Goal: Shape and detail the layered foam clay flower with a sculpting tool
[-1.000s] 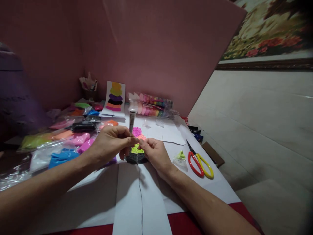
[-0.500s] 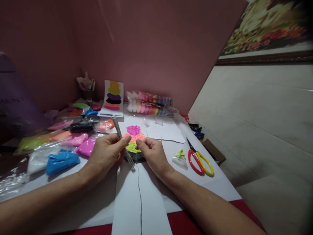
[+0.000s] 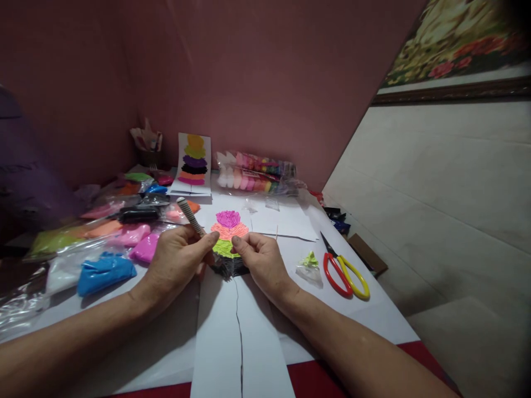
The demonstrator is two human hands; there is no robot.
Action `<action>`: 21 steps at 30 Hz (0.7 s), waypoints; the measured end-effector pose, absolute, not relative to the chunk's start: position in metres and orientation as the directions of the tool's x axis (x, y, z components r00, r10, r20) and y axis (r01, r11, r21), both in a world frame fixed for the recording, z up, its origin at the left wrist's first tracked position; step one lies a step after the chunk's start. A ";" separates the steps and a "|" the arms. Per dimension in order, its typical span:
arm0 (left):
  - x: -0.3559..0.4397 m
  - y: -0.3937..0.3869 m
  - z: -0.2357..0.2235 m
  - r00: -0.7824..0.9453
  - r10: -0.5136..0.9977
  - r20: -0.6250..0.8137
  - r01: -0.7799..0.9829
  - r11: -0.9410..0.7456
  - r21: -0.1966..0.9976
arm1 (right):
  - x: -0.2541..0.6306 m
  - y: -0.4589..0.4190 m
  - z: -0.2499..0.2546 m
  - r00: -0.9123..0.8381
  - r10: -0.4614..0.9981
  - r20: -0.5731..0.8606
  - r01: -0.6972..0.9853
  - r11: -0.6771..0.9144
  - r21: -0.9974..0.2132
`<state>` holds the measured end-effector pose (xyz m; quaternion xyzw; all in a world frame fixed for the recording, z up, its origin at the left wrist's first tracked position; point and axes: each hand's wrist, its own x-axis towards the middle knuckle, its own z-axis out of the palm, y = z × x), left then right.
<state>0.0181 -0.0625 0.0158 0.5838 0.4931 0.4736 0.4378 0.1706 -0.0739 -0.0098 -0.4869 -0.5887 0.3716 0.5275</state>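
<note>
A fork [image 3: 191, 216] with a striped handle is gripped in my left hand [image 3: 182, 254]; its prongs are hard to make out against the black clay. Opposite it, my right hand [image 3: 261, 255] is closed in a pinch, and what its fingertips hold, if anything, is hidden. Between and behind both hands lies a layered clay piece [image 3: 229, 232] in magenta, salmon, lime green and black, its surface ridged. It rests on a white sheet [image 3: 238, 342] with a dark wavy line running down toward me. My fingers partly cover the green and black layers.
Red-and-yellow-handled scissors [image 3: 346, 276] and a small bag with lime clay [image 3: 310, 269] lie at right. Bagged coloured clay [image 3: 107, 273] crowds the left. At the back stand a painted card [image 3: 194, 163], a clay pack [image 3: 257, 174] and a cup of tools [image 3: 149, 157].
The fork's handle has tilted further left, and its prongs have moved from over the white sheet up to the black clay. My right hand stays nearly in place. The view has shifted slightly.
</note>
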 end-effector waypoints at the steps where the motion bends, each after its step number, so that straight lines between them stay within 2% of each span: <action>1: 0.018 -0.063 0.015 0.067 0.990 0.126 0.161 -0.136 0.978 | 0.171 -0.074 -0.010 0.030 0.966 0.257 0.180 0.248 -0.952; 15: 0.016 -0.059 0.011 0.108 0.985 0.132 0.127 -0.145 0.981 | 0.170 -0.075 -0.011 0.019 0.969 0.248 0.208 0.239 -0.949; 21: 0.018 -0.056 0.018 0.096 0.995 0.014 0.111 -0.025 0.993 | 0.169 -0.075 -0.012 0.008 0.968 0.249 0.239 0.240 -0.941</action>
